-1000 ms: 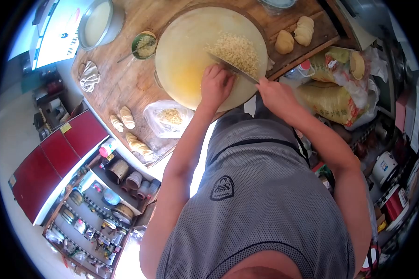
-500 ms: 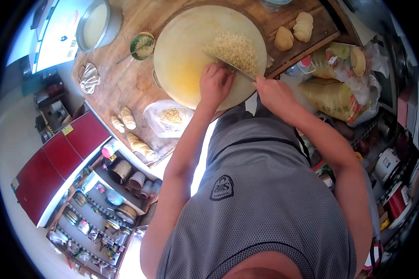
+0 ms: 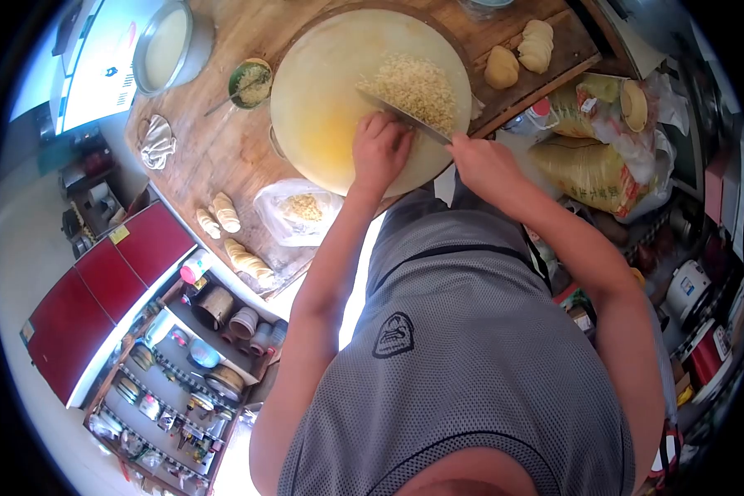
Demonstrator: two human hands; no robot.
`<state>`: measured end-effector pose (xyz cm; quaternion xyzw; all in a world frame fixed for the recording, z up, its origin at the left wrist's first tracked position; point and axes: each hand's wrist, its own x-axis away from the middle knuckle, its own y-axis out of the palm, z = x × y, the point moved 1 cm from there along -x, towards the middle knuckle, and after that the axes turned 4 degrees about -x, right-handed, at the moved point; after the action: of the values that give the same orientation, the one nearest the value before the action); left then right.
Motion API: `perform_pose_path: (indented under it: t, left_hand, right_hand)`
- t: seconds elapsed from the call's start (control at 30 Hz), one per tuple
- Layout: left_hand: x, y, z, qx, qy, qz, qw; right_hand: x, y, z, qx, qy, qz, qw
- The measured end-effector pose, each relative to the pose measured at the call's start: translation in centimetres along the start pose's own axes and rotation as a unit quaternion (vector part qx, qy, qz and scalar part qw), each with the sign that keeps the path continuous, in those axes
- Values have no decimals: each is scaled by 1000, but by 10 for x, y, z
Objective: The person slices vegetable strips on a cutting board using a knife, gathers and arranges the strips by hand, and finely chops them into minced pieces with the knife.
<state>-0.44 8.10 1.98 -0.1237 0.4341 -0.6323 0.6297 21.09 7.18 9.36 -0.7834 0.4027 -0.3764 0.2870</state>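
Observation:
A round, pale chopping board lies on the wooden table, with a yellow stain on its left part. My right hand is closed around the handle of a kitchen knife, whose blade slants up and left across the board. Along the blade's far side lies a heap of finely chopped pale food. My left hand rests on the board's near side with curled fingers, close against the blade. Whatever sits under those fingertips is hidden.
Left of the board are a green bowl of chopped bits, a metal pot with white contents, and a cloth. Nearer are a plastic bag of pale bits and twisted dough pieces. Dough lumps lie at right.
The whole view has shifted very slightly. Both hands and the knife stay in nearly the same place on the board, and the chopped heap looks the same.

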Motion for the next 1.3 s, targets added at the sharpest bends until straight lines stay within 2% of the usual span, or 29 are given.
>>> perform_pose_path:
  t: [0.17,0.27,0.33,0.37,0.4,0.47,0.73,0.93,1.0,1.03,1.1,1.13,1.2,1.3]
  left_hand:
    - [1,-6,2,-7,8,-14,1000]
    - [-3,-15,-4,71,-33,-31,996]
    - [-6,-23,-17,116,-117,29,986]
    - [-6,-22,-21,146,-152,30,977]
    - [-4,-21,-24,145,-154,30,977]
    - [0,-13,-31,137,-119,-38,983]
    - [4,-14,-22,111,-113,-51,986]
    - [6,-15,-37,185,-169,11,968]
    - [5,-16,-32,145,-115,-33,982]
    - [5,-18,-29,144,-117,-33,982]
    - [5,-18,-20,68,-77,-60,993]
    - [4,-17,-12,70,-78,-60,993]
    - [4,-12,12,-38,-37,-52,997]
    - [3,-1,41,-108,-24,-58,992]
  right_hand:
    - [-7,0,-3,0,-10,18,1000]
    - [-9,-3,-1,5,1,30,1000]
    - [-11,-3,3,20,4,0,1000]
    - [-13,-4,5,18,4,-3,1000]
    - [-15,-8,7,-5,9,-5,1000]
    - [-15,-11,16,-25,14,-5,1000]
    - [-16,-12,2,-24,28,-22,999]
    - [-25,-8,2,-49,13,15,999]
    - [-24,-4,5,-76,13,41,996]
    - [-23,-3,5,-105,12,67,992]
    - [-17,-3,6,-113,21,78,990]
    - [-13,-3,8,-120,32,91,988]
    - [-5,0,15,-123,25,118,985]
    - [1,-2,17,-125,9,159,979]
